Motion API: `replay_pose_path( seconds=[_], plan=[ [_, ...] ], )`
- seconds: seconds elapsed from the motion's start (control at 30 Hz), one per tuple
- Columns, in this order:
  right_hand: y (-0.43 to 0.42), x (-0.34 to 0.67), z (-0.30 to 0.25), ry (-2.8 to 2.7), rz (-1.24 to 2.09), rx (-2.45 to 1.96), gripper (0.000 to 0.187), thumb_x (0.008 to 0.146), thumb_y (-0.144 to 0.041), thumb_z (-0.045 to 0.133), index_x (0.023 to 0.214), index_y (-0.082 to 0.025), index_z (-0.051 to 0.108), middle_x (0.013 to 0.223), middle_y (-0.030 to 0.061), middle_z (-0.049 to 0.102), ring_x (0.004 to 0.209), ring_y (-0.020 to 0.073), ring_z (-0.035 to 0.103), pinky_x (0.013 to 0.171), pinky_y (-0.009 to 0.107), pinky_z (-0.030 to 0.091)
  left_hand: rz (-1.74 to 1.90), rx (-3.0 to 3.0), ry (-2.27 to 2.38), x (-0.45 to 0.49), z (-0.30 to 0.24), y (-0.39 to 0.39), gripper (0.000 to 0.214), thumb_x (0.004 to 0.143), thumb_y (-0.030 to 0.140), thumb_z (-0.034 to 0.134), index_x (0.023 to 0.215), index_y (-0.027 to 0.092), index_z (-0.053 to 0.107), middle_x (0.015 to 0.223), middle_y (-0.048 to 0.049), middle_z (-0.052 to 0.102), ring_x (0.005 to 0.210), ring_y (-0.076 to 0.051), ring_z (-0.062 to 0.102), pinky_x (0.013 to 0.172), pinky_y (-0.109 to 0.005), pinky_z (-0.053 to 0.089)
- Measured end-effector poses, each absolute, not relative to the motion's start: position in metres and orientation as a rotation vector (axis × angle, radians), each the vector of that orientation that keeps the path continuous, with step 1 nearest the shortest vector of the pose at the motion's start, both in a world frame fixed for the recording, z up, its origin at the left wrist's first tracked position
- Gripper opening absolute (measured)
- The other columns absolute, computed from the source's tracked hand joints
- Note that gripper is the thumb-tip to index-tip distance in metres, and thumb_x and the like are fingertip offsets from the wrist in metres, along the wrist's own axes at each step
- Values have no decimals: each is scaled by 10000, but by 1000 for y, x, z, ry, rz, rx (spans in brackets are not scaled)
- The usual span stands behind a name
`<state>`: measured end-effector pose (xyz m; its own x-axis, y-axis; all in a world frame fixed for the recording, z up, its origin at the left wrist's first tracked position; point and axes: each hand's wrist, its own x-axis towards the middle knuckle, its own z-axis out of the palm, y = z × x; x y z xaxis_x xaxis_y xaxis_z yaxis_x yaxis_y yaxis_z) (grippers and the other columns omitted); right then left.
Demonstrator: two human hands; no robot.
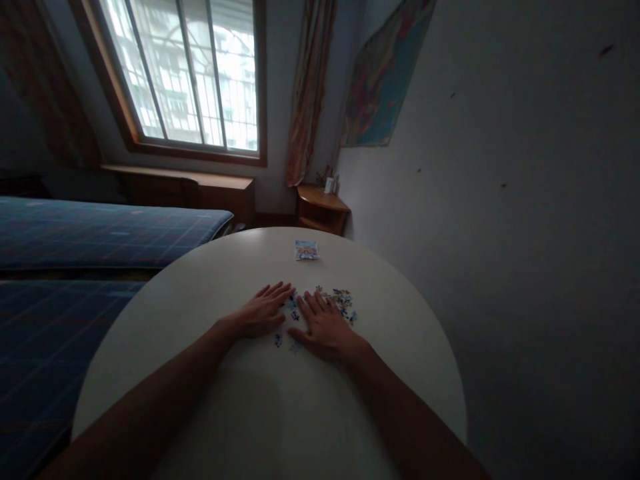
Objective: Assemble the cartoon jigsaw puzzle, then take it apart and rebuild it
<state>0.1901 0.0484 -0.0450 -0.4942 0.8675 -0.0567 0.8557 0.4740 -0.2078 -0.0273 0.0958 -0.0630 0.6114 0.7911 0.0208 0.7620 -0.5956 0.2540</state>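
Both my hands lie flat on a round white table (210, 293). My left hand (263, 312) rests palm down, fingers stretched out, just left of a scatter of small colourful puzzle pieces (344, 300). My right hand (325, 328) also lies flat with fingers spread, covering part of the pieces; some show between the two hands and to the right of its fingers. Neither hand grips anything. A small printed picture card (307, 250) lies further away on the table.
A bed with a blue checked cover (90, 233) stands to the left of the table. A window (190, 73) with curtains is at the back, a wooden corner shelf (320, 207) beneath. A grey wall with a map poster (385, 73) rises on the right.
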Motion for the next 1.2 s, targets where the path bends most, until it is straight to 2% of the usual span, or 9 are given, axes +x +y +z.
replay_pose_path(
  seconds=[0.17, 0.27, 0.4, 0.53, 0.77, 0.87, 0.97, 1.07, 1.2],
  plan=[
    [61, 212, -46, -2486, 250, -1760, 941, 882, -788, 128, 1581, -159, 133, 1648, 100, 102, 1514, 321, 32, 1203, 500, 12, 241, 2622, 1368, -18, -70, 101, 642, 938, 290, 358, 1557, 185, 225, 1627, -78, 179, 1508, -229, 110, 1213, -464, 91],
    [63, 212, -47, -2509, 268, -1760, 946, 878, -794, 126, 1576, -157, 170, 1645, 105, 125, 1511, 329, 59, 1201, 503, 1, 281, 2601, 1449, -13, -76, 110, 593, 1000, 413, 286, 1550, 194, 251, 1621, -94, 199, 1506, -263, 118, 1199, -507, 98],
    [56, 196, -49, -2627, 266, -1526, 896, 895, -777, 123, 1574, -196, 186, 1645, 100, 127, 1513, 303, 73, 1201, 494, 5, 318, 2568, 1518, -10, -82, 125, 658, 1003, 573, 228, 1548, 206, 262, 1621, -103, 193, 1503, -298, 120, 1186, -537, 113],
    [54, 188, -48, -2621, 280, -1461, 892, 915, -748, 89, 1576, -153, 160, 1637, 117, 156, 1513, 269, 97, 1207, 454, 48, 323, 2565, 1515, -8, -81, 138, 660, 1005, 587, 196, 1541, 214, 284, 1621, -97, 200, 1501, -296, 133, 1184, -532, 124],
    [70, 217, -50, -2499, 240, -1723, 921, 899, -759, 33, 1569, -150, 201, 1635, 95, 186, 1513, 269, 97, 1209, 448, 27, 365, 2582, 1465, -3, -74, 160, 684, 988, 614, 242, 1530, 202, 306, 1609, -98, 245, 1494, -284, 175, 1189, -514, 152],
    [73, 224, -52, -2451, 232, -1829, 954, 881, -777, 23, 1572, -139, 184, 1641, 101, 156, 1514, 285, 75, 1206, 450, 16, 445, 2591, 1454, -2, -69, 160, 661, 1000, 579, 248, 1519, 175, 320, 1593, -114, 291, 1483, -274, 220, 1192, -498, 171],
    [74, 230, -52, -2406, 227, -1864, 947, 878, -785, 33, 1574, -162, 180, 1645, 97, 140, 1516, 283, 49, 1204, 447, 31, 545, 2645, 1400, -1, -61, 146, 581, 1019, 501, 260, 1498, 186, 353, 1586, -88, 317, 1483, -223, 219, 1217, -447, 110],
    [76, 237, -50, -2354, 235, -1911, 944, 864, -814, 74, 1571, -202, 205, 1645, 94, 144, 1516, 292, 29, 1192, 472, 85, 548, 2729, 1266, -3, -56, 122, 556, 993, 528, 367, 1480, 262, 392, 1599, -26, 296, 1486, -209, 205, 1228, -415, 74],
    [77, 242, -49, -2316, 264, -1964, 942, 846, -839, 121, 1569, -242, 211, 1650, 94, 117, 1510, 327, 60, 1186, 504, 88, 437, 2797, 1091, -13, -59, 88, 671, 988, 603, 341, 1557, 263, 233, 1646, -50, 117, 1513, -269, 67, 1220, -466, 64]
  ],
)
